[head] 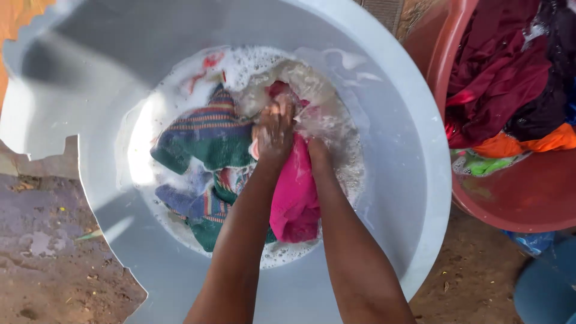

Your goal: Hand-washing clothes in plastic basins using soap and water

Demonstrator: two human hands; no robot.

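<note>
Gripping a pink cloth (295, 198) over soapy water: left hand (275, 129) closed on its upper end, right hand (317, 147) mostly hidden behind it, grip unclear. Pale grey basin (414, 180) also holds a striped green garment (207, 135); red tub (528, 198) of dark clothes beside it.

The grey basin's bare inner wall (390, 180) leaves open room to the right of the pink cloth (294, 198). To the left, a striped green garment (207, 135) fills the suds. The red tub (528, 192), heaped with clothes (504, 84), crowds the basin's right rim.
</note>
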